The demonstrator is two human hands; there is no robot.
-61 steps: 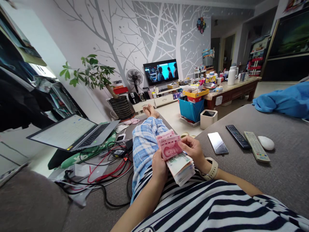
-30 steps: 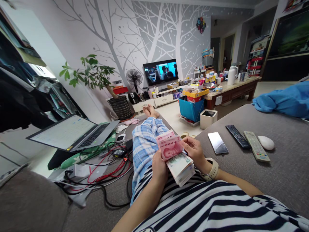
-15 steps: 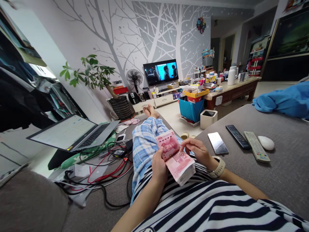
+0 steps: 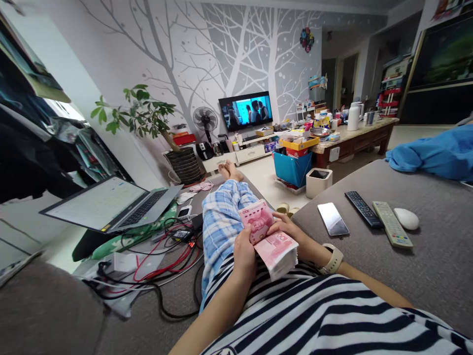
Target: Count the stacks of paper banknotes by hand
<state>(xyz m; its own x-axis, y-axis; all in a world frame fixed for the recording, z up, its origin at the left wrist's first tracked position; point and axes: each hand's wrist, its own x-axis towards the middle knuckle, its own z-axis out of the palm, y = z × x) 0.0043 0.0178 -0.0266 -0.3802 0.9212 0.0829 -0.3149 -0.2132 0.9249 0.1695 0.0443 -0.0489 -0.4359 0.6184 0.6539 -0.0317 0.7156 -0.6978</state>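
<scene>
1. One grey couch (image 4: 424, 286) carries everything counted here.
2. One laptop (image 4: 148, 209), open, lies left of the legs.
3. Two hands: the left hand (image 4: 244, 251) clasps the stack's left edge, thumb on top; the right hand (image 4: 295, 236) has bent fingers against its right edge, though I cannot tell whether they pinch a note.
4. Two remotes: a black remote (image 4: 364, 209) and a pale remote (image 4: 392, 224).
5. One phone (image 4: 333, 219).
6. One stack of banknotes (image 4: 277, 251), above the lap: pink, marked 100, portrait showing, bent across the middle. Its long axis slants from far left to near right.
</scene>
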